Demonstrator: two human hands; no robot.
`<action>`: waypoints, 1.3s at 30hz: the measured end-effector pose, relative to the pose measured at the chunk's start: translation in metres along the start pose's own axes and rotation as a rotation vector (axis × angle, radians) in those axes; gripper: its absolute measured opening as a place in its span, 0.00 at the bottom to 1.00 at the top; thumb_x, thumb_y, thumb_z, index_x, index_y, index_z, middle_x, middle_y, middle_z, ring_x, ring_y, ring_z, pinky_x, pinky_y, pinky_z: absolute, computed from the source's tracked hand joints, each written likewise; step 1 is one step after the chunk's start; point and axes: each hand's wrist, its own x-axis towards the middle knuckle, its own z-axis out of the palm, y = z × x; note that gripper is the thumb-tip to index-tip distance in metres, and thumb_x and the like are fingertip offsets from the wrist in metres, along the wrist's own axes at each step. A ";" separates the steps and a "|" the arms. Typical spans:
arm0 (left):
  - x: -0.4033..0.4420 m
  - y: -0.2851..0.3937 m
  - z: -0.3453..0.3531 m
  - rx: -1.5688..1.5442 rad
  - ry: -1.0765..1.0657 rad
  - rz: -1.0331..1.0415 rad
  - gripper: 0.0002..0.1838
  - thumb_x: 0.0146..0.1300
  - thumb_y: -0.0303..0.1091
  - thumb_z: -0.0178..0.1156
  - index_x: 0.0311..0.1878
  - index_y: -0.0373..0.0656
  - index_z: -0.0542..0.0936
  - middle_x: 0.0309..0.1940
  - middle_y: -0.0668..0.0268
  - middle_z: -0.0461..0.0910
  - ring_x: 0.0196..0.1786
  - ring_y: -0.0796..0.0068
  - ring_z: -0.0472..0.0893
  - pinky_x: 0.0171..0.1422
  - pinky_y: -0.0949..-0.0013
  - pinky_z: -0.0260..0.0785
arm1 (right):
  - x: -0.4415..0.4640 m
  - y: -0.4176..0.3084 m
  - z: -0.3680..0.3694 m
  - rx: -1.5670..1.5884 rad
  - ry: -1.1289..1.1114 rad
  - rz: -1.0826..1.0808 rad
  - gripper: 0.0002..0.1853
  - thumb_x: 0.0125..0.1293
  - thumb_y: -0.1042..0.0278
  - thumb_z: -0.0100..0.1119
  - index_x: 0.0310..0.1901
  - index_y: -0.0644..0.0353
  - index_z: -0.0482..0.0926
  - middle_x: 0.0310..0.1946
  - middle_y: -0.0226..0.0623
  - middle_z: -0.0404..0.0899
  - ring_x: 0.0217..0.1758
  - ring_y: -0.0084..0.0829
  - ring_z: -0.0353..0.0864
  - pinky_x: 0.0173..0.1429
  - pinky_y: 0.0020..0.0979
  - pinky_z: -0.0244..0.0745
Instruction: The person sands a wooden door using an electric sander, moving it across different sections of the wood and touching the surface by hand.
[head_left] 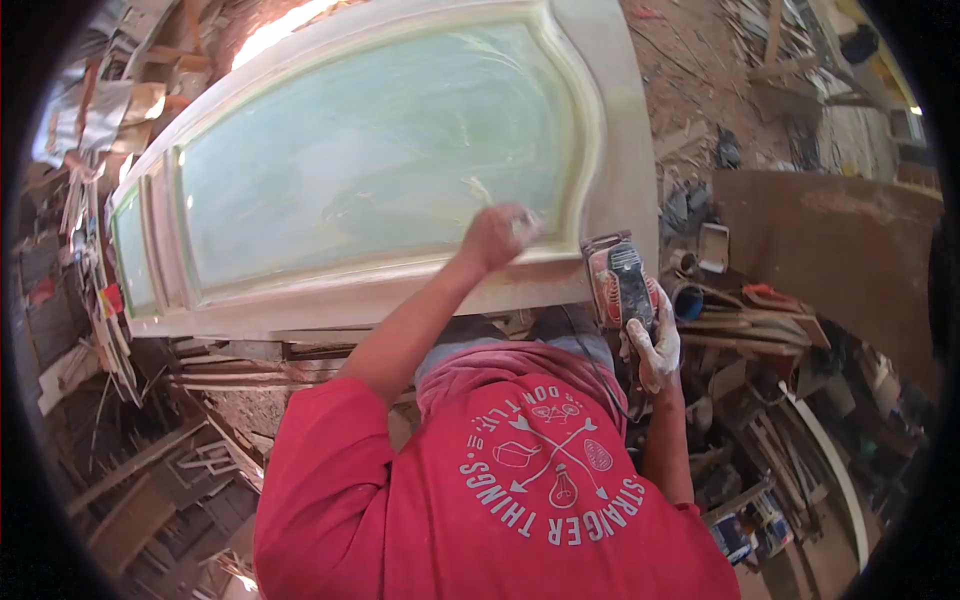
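Observation:
My left hand (498, 238) is closed over the lower right part of the pale green panel (370, 150), near its cream moulded frame (592, 130). A small pale thing shows at its fingers, too blurred to name. Coated in white dust, my right hand (655, 345) grips a red and black power sander (620, 280) by its body. The sander is at the lower right corner of the frame, its flat end towards the wood. A dark cord runs from it down beside my red shirt (520, 500).
Wood strips and scraps (150, 500) lie at the lower left. To the right are a brown board (830, 260), a blue-rimmed round container (687, 302), a small whitish box (714, 248) and stacked timber (740, 335). A curved pale strip (835, 470) stands at the lower right.

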 end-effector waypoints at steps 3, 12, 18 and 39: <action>-0.061 0.044 -0.023 -0.254 0.009 0.022 0.16 0.72 0.44 0.74 0.46 0.38 0.90 0.43 0.53 0.92 0.48 0.62 0.92 0.58 0.61 0.83 | 0.014 -0.004 0.019 -0.036 -0.188 -0.131 0.44 0.70 0.70 0.58 0.87 0.64 0.56 0.79 0.48 0.68 0.79 0.37 0.68 0.81 0.38 0.62; -0.117 0.091 -0.048 -0.334 0.150 -0.305 0.48 0.56 0.67 0.81 0.65 0.34 0.80 0.50 0.48 0.89 0.53 0.52 0.90 0.64 0.55 0.80 | 0.060 -0.027 0.068 -0.471 -0.665 -0.316 0.42 0.75 0.60 0.56 0.88 0.56 0.58 0.70 0.43 0.80 0.44 0.28 0.80 0.49 0.34 0.80; -0.121 0.075 -0.036 -0.226 0.315 -0.350 0.42 0.61 0.68 0.77 0.61 0.36 0.85 0.43 0.46 0.90 0.50 0.50 0.91 0.60 0.53 0.82 | 0.085 -0.029 0.078 -0.788 -0.804 -0.509 0.41 0.74 0.69 0.62 0.86 0.59 0.58 0.64 0.59 0.84 0.61 0.52 0.86 0.65 0.44 0.81; -0.101 0.081 0.000 0.401 -0.159 -0.391 0.60 0.55 0.38 0.77 0.86 0.32 0.53 0.47 0.43 0.89 0.49 0.42 0.90 0.55 0.47 0.83 | 0.119 0.000 0.083 -1.260 -0.698 -0.568 0.58 0.64 0.57 0.70 0.90 0.51 0.46 0.45 0.57 0.90 0.47 0.57 0.91 0.53 0.53 0.83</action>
